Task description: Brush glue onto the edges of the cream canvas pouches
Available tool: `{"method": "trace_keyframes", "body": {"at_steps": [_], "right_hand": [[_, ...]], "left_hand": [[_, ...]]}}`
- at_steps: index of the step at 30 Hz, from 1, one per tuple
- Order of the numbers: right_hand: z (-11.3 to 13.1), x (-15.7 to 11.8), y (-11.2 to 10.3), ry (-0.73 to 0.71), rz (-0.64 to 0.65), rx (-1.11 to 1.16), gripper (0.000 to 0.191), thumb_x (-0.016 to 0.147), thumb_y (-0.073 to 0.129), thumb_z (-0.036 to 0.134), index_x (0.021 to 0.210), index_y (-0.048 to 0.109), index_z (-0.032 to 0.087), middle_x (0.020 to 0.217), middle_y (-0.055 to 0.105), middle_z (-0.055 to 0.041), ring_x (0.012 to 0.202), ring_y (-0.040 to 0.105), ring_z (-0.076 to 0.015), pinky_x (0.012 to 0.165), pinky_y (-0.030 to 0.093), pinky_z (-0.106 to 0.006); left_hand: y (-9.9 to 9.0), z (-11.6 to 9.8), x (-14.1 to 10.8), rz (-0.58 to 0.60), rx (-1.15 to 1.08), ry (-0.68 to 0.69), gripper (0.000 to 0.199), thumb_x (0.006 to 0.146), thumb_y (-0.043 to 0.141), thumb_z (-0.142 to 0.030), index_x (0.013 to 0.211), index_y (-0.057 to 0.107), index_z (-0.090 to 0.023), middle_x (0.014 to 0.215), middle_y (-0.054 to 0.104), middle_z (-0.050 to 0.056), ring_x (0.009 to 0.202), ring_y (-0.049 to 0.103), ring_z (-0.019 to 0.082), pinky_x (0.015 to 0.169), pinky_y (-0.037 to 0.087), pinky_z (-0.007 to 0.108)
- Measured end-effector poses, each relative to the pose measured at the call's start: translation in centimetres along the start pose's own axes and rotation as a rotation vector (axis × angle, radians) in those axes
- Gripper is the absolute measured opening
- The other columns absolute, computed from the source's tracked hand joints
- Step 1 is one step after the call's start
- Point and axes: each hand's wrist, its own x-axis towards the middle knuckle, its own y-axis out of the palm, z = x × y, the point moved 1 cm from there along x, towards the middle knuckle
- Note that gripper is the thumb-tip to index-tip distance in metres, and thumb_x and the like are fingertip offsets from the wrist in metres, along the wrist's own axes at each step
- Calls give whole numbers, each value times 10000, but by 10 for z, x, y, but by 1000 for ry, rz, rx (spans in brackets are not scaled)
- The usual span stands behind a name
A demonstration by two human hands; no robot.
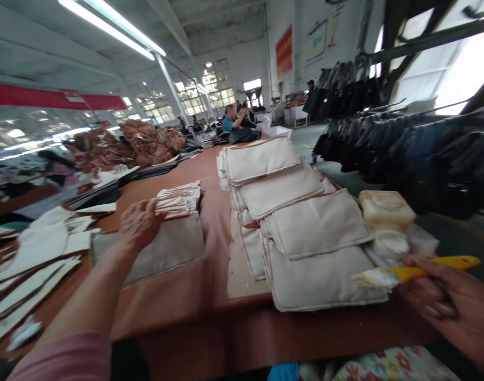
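Note:
My right hand (pixel 444 296) is closed around the yellow handle of a paintbrush (pixel 412 271). White paste coats its bristles, which are over the right end of the nearest stacked cream panel. My left hand (pixel 141 225) lies on the left part of a flat beige panel (pixel 166 246), fingers stretched toward a bundle of small white strips (pixel 178 198) along its far edge. Between the hands stand overlapping stacks of stitched cream fabric panels (pixel 317 222). Just beyond the brush is a yellowish plastic container (pixel 387 209) smeared with white.
Cut white pieces (pixel 43 243) spread over the brown table (pixel 210 164) at left. Farther back is a heap of brown pieces (pixel 131 143). Dark items hang on racks (pixel 385 148) at right. A person in blue (pixel 230 121) works at the far end.

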Motion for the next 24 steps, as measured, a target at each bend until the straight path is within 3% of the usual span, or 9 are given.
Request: {"method": "trace_keyframes", "body": {"at_steps": [1,3,6,10,13,18,22,24], "right_hand": [[4,-4,8,16,-24,-8,161,709,817,289,732,658,271,469,298,32,347,299,-71,313,259,-252],[10,-8,20,11,-50,-4,177,707,828,320,729,669,243,468,291,40,364,282,-60,332,278,-220],[22,-6,20,-85,-48,11,202,750,821,326,732,674,189,479,340,40,382,281,-48,347,262,-185],[50,1,-7,-308,-83,-78,205,771,823,310,818,685,165,559,472,18,442,366,-58,392,304,-162],[74,7,-37,-447,-183,-190,218,781,818,322,871,695,166,611,517,10,471,401,-72,398,307,-163],[89,20,-79,-506,-264,-299,233,812,787,369,894,691,173,613,519,21,468,399,-82,390,280,-178],[85,38,-93,-565,-266,-440,259,851,742,425,878,668,178,610,528,28,468,413,-92,404,286,-203],[83,49,-93,-592,-235,-564,279,879,703,456,911,667,182,619,550,26,472,437,-103,425,315,-221]], "left_hand": [[9,-9,8,-62,-30,-41,498,960,477,-396,1356,508,-96,1262,597,160,1152,546,335,979,419,472],[26,-48,21,-132,-117,-40,500,970,454,-409,1361,512,-103,1265,590,154,1161,552,327,978,437,462],[41,-140,35,-45,-336,139,423,979,428,-450,1217,632,-167,1196,641,114,1067,615,259,936,481,371],[41,-260,49,93,-477,394,423,982,423,-457,1206,647,-178,1198,651,126,1062,623,264,916,493,369],[31,-317,54,114,-354,581,390,961,487,-463,1221,624,-207,1215,639,114,1103,597,276,894,498,367],[27,-360,54,126,-88,744,268,956,425,-185,1129,630,-185,1085,656,128,994,626,272,769,513,347],[33,-374,57,81,40,784,335,923,350,-56,1097,632,-107,1021,661,190,923,655,299,725,527,367],[26,-376,64,61,102,767,337,917,329,-33,1053,633,-82,975,667,193,867,667,297,694,534,363]]}}
